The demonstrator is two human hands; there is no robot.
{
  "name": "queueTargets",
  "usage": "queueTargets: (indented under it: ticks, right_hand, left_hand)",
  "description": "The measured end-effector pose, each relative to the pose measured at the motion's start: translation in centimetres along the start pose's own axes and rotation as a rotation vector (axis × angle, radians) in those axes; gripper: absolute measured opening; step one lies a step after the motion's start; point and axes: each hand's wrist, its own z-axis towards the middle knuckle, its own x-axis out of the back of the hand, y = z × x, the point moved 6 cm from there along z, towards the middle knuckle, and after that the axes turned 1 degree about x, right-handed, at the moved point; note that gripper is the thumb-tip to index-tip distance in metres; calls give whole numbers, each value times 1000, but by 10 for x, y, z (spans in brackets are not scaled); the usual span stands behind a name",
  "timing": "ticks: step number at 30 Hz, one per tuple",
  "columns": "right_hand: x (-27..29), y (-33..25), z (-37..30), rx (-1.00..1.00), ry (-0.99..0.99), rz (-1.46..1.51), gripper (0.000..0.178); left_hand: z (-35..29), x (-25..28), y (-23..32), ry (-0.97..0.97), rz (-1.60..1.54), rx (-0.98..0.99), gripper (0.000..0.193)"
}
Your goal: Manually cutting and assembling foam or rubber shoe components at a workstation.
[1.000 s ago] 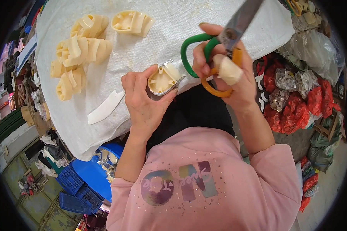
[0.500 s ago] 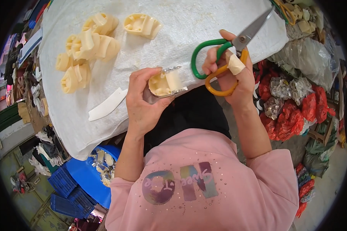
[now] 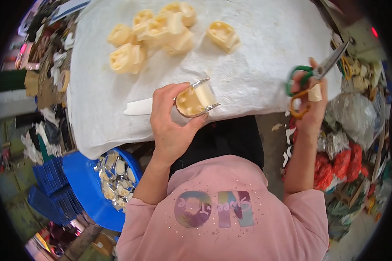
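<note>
Between the thumb and fingers of my left hand (image 3: 172, 122) is a cream plastic part with silver rims (image 3: 197, 100), rounded at one end and hollow, with small pegs inside. My right hand (image 3: 311, 111) is out to the right, closed around scissors (image 3: 331, 61) with one green and one orange handle. The blades point up and away from me, looking closed. A beige wrap covers one finger of that hand. Beside my left hand a flat white strip (image 3: 138, 107) lies on the table. Farther off, several similar cream parts (image 3: 165, 30) sit in a cluster, with a single cream part (image 3: 222, 37) to their right.
A white woven sheet (image 3: 257, 74) covers the table. At lower left, a blue tub (image 3: 85, 191) holds many silver-rimmed cream pieces (image 3: 114, 178), near blue crates (image 3: 52, 178). Red plastic bags (image 3: 339, 163) and clear plastic bags (image 3: 355, 117) are piled at the right, past the table edge.
My right hand has moved right, away from my left hand, with the scissors. The left hand still holds the cream part. The whole view has shifted, and the table items appear farther right.
</note>
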Motion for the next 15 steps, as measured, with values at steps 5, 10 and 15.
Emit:
queueTargets:
  ticks: [5,10,15]
  right_hand:
    - [59,24,66,182,-25,-819,46]
    - [95,37,101,116,57,-980,50]
    - [77,26,93,635,125,-1665,45]
  left_hand:
    - [-40,68,-29,214,165,151,57]
    - [-144,163,-90,614,517,479,53]
    - [-298,233,-146,810,934,738,58]
